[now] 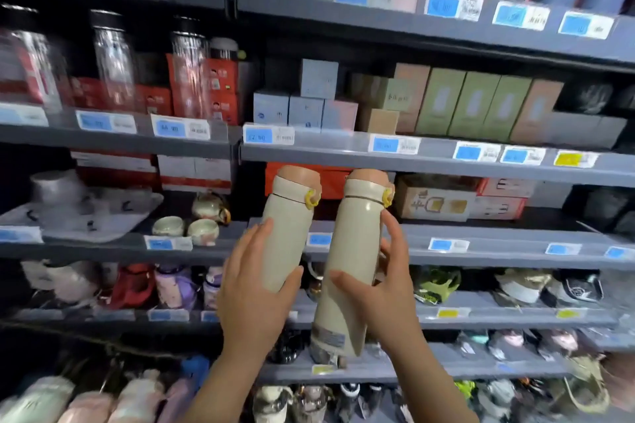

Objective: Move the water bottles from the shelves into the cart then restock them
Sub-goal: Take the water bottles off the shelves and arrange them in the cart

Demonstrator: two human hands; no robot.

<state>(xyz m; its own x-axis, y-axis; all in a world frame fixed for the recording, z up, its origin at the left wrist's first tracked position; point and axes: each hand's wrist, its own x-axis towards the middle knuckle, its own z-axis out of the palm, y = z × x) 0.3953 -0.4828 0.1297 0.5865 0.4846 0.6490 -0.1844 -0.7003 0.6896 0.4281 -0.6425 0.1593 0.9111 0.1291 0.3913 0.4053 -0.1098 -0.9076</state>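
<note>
Two cream water bottles with peach caps and yellow lid loops were held up side by side in front of the grey shelving. The left bottle (288, 233) stood nearly upright, its cap level with the shelf edge (412, 161) carrying blue price tags, and the left hand (252, 288) gripped its lower half, thumb curled across the front and fingers round the far side. The right bottle (347, 264) leaned slightly, its base lower than its neighbour's and bearing a small label, and the right hand (385, 288) held it with the thumb on the front and the fingers wrapped round the right side. The two bottles were close together but whether they touched could not be told. Behind them sat an orange box (330, 178) and cartons; to the left, small ceramic cups (185, 228) stood on a shelf, with green boxes (474, 103) above and clear bottles (113, 62) at upper left. The picture was blurred.
</note>
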